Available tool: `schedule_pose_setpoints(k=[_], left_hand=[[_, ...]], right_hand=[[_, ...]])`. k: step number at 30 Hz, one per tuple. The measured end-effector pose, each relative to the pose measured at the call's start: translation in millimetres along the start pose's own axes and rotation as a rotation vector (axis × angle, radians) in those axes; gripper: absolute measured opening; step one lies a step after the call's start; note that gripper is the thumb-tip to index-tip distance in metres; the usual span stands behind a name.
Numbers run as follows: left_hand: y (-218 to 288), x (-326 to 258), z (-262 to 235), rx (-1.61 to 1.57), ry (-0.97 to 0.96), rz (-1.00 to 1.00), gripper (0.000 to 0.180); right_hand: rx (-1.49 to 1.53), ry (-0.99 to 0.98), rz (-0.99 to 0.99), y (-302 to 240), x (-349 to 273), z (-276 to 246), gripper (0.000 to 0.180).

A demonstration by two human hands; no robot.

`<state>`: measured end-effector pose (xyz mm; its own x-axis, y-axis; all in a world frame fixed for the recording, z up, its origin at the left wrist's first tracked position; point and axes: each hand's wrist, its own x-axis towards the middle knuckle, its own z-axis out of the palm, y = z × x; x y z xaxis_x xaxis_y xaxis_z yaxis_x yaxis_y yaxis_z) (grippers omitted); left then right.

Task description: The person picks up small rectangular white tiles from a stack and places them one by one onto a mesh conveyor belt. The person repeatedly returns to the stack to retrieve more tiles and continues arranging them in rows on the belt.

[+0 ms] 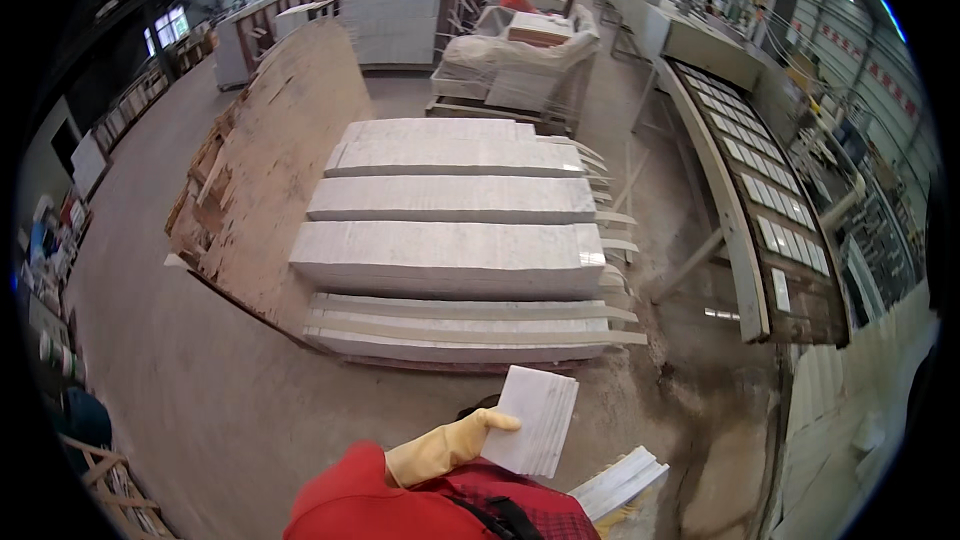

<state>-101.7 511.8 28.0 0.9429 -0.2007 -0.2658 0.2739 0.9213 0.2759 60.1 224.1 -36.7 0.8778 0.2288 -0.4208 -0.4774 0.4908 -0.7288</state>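
Observation:
My left hand, in a yellow rubber glove, is closed on a small stack of thin white stone tiles. The thumb presses on the broad front face, and the tile edges show at the right side. Lower and to the right, a second small stack of white tiles lies tilted over my right hand. Only bits of that yellow glove show beneath and beside the tiles; most of its fingers are hidden. Before me stands a pile of white stone tiles in long rows, with thin strips along them.
A worn wooden board leans at the pile's left. On the right runs a conveyor carrying rows of white tiles. Wrapped pallets and large slab stacks stand behind. A wooden crate sits at lower left. The floor looks wet near the conveyor.

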Motion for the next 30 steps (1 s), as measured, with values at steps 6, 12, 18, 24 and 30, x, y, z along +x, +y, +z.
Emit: schedule_pose_setpoints(k=[6,12,18,24,30], left_hand=[[-26,92,62,0.053,0.013,-0.105,0.076],[-1,248,150,0.051,-0.040,-0.270,0.080],[6,415,240,0.102,-0.054,-0.403,0.076],[8,544,285,0.149,0.025,-0.527,0.072],[-36,645,317,0.145,0.050,-0.582,0.072]], right_hand=[[0.167,0.116,-0.121,-67,10,-64,0.069],[0.283,0.337,-0.273,-166,38,-95,0.069],[0.339,0.509,-0.402,-262,89,-120,0.069],[0.382,0.536,-0.514,-324,152,-135,0.070],[0.565,0.463,-0.640,-378,214,-178,0.069]])
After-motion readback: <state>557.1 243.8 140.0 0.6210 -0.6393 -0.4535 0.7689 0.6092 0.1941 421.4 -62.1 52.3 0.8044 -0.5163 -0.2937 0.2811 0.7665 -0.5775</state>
